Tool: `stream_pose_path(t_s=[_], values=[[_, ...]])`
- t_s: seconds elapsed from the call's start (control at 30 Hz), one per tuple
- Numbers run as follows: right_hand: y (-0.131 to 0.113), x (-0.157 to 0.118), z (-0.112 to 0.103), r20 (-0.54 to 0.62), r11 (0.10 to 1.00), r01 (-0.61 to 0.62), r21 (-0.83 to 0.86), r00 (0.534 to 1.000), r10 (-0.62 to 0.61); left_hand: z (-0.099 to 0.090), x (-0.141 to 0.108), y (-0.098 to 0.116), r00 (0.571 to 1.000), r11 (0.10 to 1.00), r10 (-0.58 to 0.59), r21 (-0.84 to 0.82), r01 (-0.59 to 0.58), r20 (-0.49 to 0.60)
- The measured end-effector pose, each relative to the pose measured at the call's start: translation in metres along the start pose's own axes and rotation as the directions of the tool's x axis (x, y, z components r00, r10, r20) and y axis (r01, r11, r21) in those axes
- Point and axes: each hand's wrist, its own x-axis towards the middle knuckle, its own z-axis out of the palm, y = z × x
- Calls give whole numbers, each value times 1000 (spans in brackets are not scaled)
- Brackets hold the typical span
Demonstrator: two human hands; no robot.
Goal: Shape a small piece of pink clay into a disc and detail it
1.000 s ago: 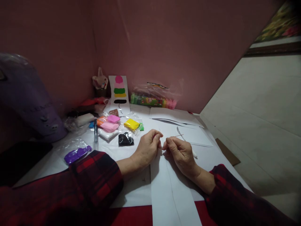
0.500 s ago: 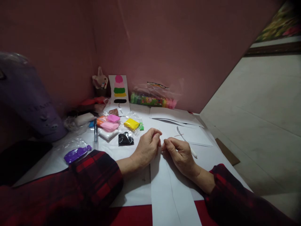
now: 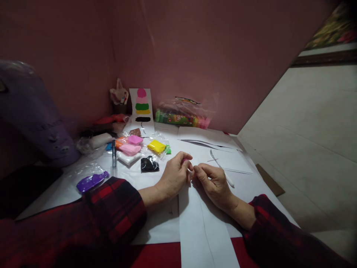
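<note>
My left hand [image 3: 176, 172] is curled closed above the middle of the table. A small bit of dark pink clay [image 3: 184, 160] shows between its thumb and fingers, mostly hidden by them. Close beside it, fingertips almost meeting, my right hand [image 3: 214, 183] is closed in a pinch; whatever may be between its fingers is hidden. Beneath both hands runs a long white paper strip [image 3: 205, 227] with a thin wavy line on it. Just past my right hand lie a fork with a white handle [image 3: 229, 179] and a thin stick [image 3: 212, 160].
To the left lie bagged clay packets: purple [image 3: 92, 181], black [image 3: 150, 164], yellow [image 3: 156, 147] and pink [image 3: 130, 149]. A pen [image 3: 114, 153] stands near them. Behind are a card with coloured shapes [image 3: 143, 107], a bag of colourful tubes [image 3: 181, 119], and paper sheets [image 3: 206, 137]. A purple tumbler [image 3: 50, 123] stands far left.
The pink bit in my left hand has come into sight as the fingers shifted slightly. Otherwise both hands stay in nearly the same place.
</note>
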Motion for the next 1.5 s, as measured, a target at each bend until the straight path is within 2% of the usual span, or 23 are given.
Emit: stream_pose_path(t_s=[0.3,0.6,0.87,1.3,1.5], values=[[2,-1,0,13,1000,-5,14,1000,4,0,2,1,1000,999,-6,-41,6,2],[0,0,0,9,1000,9,14,1000,-9,-1,2,-2,1000,999,-7,53,9,-29],[2,-2,0,17,1000,27,3,999,-27,-2,2,1,999,998,30,55,-28,-24],[6,-2,0,18,999,39,-18,999,-39,-3,1,0,1000,996,27,85,-27,4],[6,-2,0,29,999,34,-29,999,-33,-3,3,1,999,991,33,128,-29,-27]])
